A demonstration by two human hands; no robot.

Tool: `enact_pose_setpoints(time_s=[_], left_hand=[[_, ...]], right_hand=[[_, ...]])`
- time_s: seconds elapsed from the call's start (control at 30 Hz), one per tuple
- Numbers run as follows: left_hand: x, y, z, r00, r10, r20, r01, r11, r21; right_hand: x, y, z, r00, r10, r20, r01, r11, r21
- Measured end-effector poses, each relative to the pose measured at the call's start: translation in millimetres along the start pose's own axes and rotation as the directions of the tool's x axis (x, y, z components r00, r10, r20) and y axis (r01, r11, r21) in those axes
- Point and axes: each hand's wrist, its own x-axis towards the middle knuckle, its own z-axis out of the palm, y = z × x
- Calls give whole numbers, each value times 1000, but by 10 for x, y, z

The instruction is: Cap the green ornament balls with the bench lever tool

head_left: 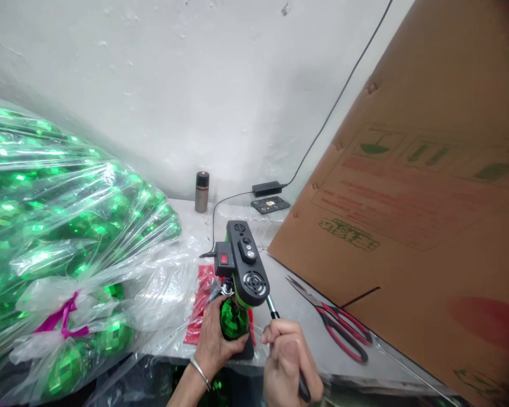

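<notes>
My left hand [214, 342] is closed around a green faceted ball [232, 317], holding it under the head of a small black benchtop machine [242, 264] with a red switch. My right hand [289, 362] grips the machine's lever handle [273, 310], a metal rod with a black grip, to the right of the ball. A silver bangle sits on my left wrist. A red plastic packet [200, 302] lies on the table behind my left hand.
A large clear plastic bag of green faceted balls [55, 237] fills the left side. Red-handled scissors [341, 328] lie right of the machine. A big cardboard box [411, 209] leans at right. A small metal can [202, 191], power adapter [266, 188] and black remote-like pad [270, 204] sit by the wall.
</notes>
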Motion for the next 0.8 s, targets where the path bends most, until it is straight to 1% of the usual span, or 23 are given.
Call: enact_pose_setpoints(time_s=[0.2,0.43,0.53,0.6,0.63,0.67,0.73,0.8], left_hand=[[25,6,-5,1000,15,-12,-15,1000,-3],[21,-2,14,1000,-3,-4,3,1000,-12],[30,21,4,1000,-28,-6,28,999,-21],[52,49,-15,998,-58,9,58,998,-27],[65,62,-27,997,-72,20,72,997,-28],[74,74,-38,996,-83,31,84,996,-30],[60,86,-61,994,-98,46,100,994,-39],[-23,81,-96,994,-105,36,107,993,-52]], right_hand=[[-28,42,0,1000,-2,7,2,1000,5],[-276,184,-46,999,-19,28,20,1000,-24],[-310,227,-59,997,-59,43,60,998,-24],[-222,170,-70,995,-71,69,73,997,-26],[-141,108,-69,996,-51,76,54,998,-32],[-40,29,-62,997,-17,77,20,999,-40],[189,-160,-24,992,100,76,-95,993,-66],[382,-342,34,984,151,90,-145,987,-71]])
